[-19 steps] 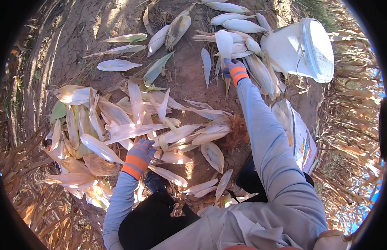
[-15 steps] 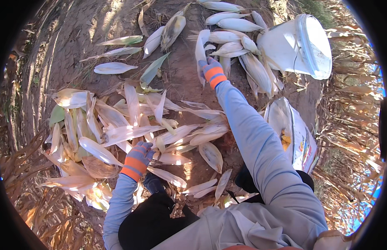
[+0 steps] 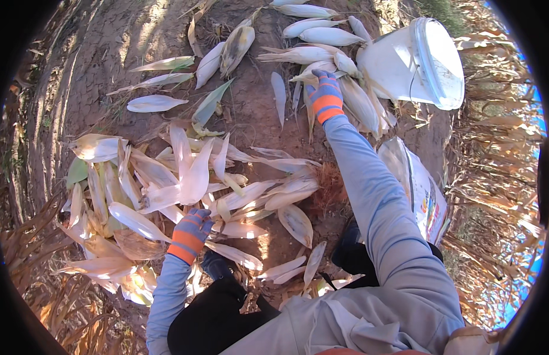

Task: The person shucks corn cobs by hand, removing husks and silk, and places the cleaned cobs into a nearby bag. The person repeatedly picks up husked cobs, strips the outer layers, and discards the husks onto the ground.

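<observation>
My right hand (image 3: 326,94), in a grey glove with orange bands, reaches far forward to a pile of husk-covered ears of corn. Its fingers are closed on one pale ear of corn (image 3: 314,71) at the pile's near side, though the fingertips are partly hidden. A loose pale corn husk (image 3: 278,94) lies on the soil just left of that hand. My left hand (image 3: 193,231), gloved alike, hovers low beside a heap of dry husks (image 3: 159,171). Its fingers are loosely bent and apart, with nothing visible in them. A broad husk (image 3: 196,177) sticks up from the heap beyond it.
Right of the corn pile a white bucket (image 3: 389,68) lies on its side. Closer to me is a white printed sack (image 3: 419,189). More ears and husks (image 3: 236,50) lie on the soil at the far left. Dry corn stalks (image 3: 496,154) border the right side.
My right hand has let go of the long pale husk and moved right onto the ears. A husk on the left heap has swung up. The left hand has barely moved.
</observation>
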### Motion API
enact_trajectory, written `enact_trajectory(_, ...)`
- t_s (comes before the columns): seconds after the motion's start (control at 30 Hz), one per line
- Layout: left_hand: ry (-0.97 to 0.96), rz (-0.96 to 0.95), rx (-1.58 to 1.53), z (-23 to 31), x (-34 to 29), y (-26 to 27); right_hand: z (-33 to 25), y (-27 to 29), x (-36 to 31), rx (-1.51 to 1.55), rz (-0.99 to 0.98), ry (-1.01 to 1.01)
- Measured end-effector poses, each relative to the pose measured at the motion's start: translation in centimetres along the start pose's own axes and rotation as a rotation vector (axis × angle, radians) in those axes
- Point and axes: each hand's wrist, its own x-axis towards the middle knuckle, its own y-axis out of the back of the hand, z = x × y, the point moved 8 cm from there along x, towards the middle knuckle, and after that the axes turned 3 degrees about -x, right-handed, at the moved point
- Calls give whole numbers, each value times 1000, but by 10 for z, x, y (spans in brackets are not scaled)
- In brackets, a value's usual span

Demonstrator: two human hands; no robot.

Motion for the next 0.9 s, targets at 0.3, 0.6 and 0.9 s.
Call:
enact_trajectory(0.3, 2, -5, -22, 13, 5, 6, -32, -37, 42, -479, -297, 339)
enact_trajectory(0.6, -13, 39, -232, 30, 7, 15, -142, 101, -19, 569, 37, 513)
enact_trajectory(0.9, -168, 443, -295, 74, 3, 72, -173, 105, -86, 1295, -607, -48)
